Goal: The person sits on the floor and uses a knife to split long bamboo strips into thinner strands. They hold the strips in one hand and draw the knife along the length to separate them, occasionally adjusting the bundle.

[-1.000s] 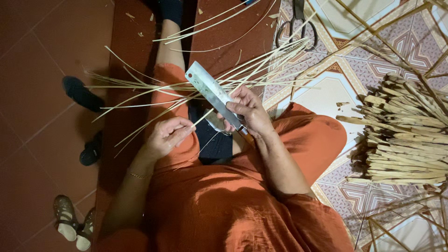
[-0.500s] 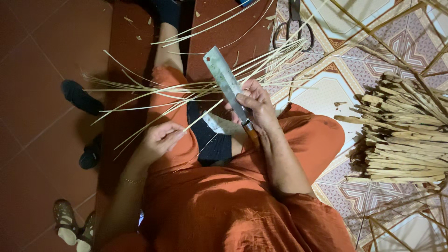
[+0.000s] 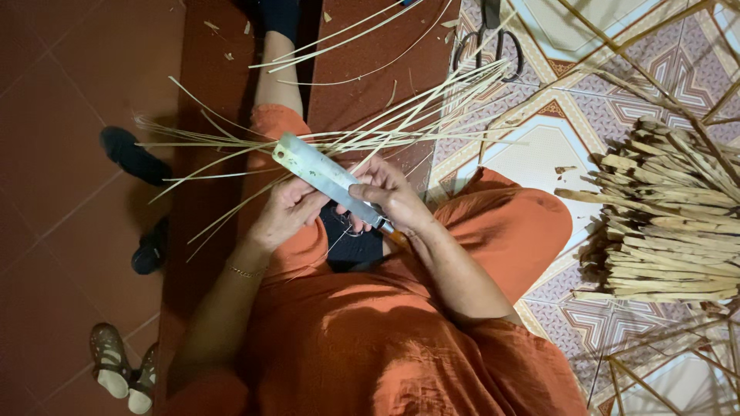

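Note:
My right hand (image 3: 393, 202) grips the handle of a broad flat knife (image 3: 320, 173), whose blade points up and left across my lap. My left hand (image 3: 287, 212) sits just under the blade, fingers curled around thin bamboo strips (image 3: 370, 135) that fan out left and right over my orange-clad knees. The two hands are close together, almost touching. The knife handle is mostly hidden inside my right fist.
A big pile of split bamboo sticks (image 3: 671, 223) lies at the right on a patterned mat (image 3: 539, 146). Scissors (image 3: 487, 42) rest at the top. Dark sandals (image 3: 131, 154) and a brown pair of sandals (image 3: 116, 374) sit on the red tile floor at left.
The knife has swung from pointing steeply up to lying more level, its tip now further left. My left hand has moved up against the blade and closed on the strips.

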